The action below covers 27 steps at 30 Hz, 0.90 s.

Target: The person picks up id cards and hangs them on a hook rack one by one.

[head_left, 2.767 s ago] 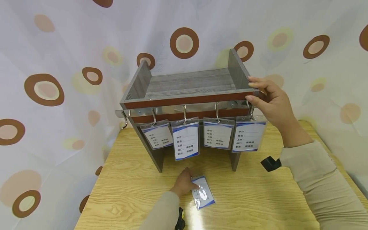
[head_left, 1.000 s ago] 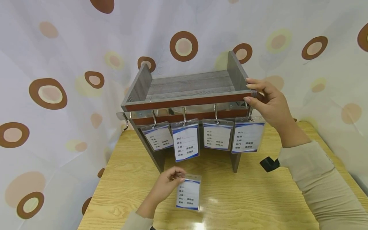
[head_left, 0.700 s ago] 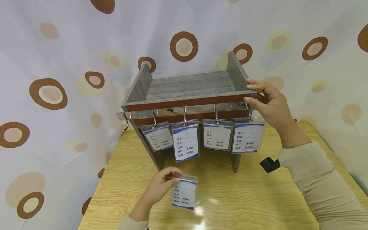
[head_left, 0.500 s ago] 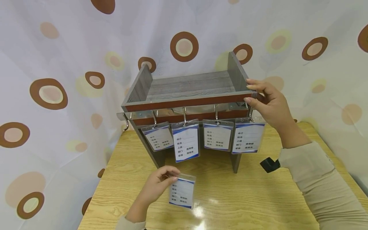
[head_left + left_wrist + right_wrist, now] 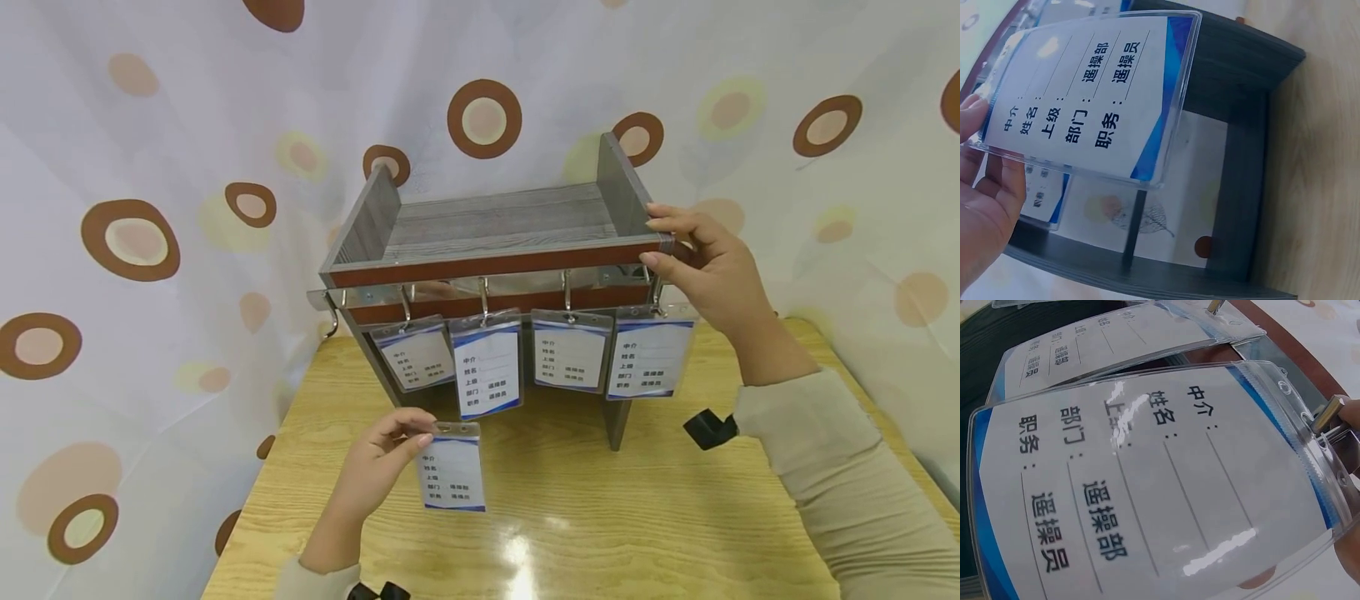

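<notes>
My left hand [image 5: 375,467] pinches a clear plastic badge holder [image 5: 452,471] by its top left corner, held up in front of the rack and below the hanging ones. In the left wrist view that badge [image 5: 1091,94] shows its printed white card with blue edges. My right hand [image 5: 712,271] grips the right front corner of the grey wooden shelf rack [image 5: 487,271], thumb in front and fingers over the side. Several badge holders [image 5: 487,367] hang from the metal hooks; the rightmost badge [image 5: 651,358] hangs just below my right hand. The far left hook [image 5: 330,315] bears nothing.
The rack stands on a light wood table [image 5: 600,517], its side panels reaching down to the top. A patterned cloth [image 5: 480,50] hangs behind it. A black wrist strap piece [image 5: 708,429] sticks out from my right sleeve.
My left hand has picked the badge up off the table and carried it left and upward. The right hand stays on the rack corner, and the hanging badges have not moved.
</notes>
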### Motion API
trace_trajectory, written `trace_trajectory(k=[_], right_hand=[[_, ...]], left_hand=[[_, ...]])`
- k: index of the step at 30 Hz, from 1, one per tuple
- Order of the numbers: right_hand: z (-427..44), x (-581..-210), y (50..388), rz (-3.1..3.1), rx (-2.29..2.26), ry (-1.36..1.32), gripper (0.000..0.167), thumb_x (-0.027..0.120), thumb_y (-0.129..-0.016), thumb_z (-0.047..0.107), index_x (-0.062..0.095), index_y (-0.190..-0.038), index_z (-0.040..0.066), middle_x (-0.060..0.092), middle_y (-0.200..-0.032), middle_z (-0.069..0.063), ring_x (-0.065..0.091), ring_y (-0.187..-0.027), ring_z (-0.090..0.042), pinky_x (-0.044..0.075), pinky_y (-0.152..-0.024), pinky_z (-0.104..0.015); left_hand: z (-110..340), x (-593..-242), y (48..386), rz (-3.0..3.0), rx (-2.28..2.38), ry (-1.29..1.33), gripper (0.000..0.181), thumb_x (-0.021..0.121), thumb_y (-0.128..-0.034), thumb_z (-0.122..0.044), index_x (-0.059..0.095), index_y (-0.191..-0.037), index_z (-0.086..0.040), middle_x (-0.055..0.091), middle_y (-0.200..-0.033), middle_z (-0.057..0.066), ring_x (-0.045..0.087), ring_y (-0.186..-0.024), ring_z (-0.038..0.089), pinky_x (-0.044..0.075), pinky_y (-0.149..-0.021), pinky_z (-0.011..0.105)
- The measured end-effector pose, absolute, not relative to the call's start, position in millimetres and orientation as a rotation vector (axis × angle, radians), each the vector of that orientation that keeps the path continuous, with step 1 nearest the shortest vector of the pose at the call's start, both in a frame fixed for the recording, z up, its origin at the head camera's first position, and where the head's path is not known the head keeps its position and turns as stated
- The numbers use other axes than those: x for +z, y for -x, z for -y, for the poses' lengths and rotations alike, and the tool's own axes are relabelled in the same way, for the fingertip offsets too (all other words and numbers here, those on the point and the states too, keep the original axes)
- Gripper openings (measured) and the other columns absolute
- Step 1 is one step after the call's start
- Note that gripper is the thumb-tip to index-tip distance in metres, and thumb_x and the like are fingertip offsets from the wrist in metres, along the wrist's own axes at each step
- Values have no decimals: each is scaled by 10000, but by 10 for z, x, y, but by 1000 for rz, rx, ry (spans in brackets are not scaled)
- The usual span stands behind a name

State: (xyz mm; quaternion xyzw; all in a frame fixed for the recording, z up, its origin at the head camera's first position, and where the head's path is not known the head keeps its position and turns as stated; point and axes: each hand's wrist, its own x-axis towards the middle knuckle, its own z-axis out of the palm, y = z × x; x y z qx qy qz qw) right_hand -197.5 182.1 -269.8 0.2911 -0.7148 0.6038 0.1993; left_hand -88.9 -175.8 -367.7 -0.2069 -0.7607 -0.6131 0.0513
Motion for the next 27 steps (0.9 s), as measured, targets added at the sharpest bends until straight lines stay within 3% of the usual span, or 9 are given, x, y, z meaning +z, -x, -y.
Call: trace_trajectory(k=[10, 18, 27], right_hand=[[-1809, -2691, 1954, 1983, 1746, -791, 318, 540, -790, -95, 548, -1098, -16, 442, -1248, -62, 413, -1134, -141, 372, -841, -151], [-1793, -2698, 1946, 1966, 1779, -776, 316, 522, -790, -121, 544, -1092, -33, 434, -1254, -70, 400, -1146, -156, 377, -836, -151], [-1788, -2683, 1934, 1981, 1755, -769, 311, 522, -796, -108, 536, -1097, -35, 429, -1259, -65, 389, -1156, -159, 371, -843, -151]], left_hand=[[1894, -3512, 1006, 2075, -1904, 664, 223, 495, -823, 86, 589, -983, -38, 573, -919, -19, 518, -837, 110, 428, -672, 186], [1987, -3437, 1073, 1999, -1924, 548, 205, 496, -834, 64, 593, -986, -33, 571, -891, -27, 496, -768, 99, 417, -641, 175], [2091, -3365, 1122, 1892, -1953, 555, 325, 473, -833, 94, 629, -993, -142, 594, -888, -27, 485, -755, 100, 405, -626, 167]])
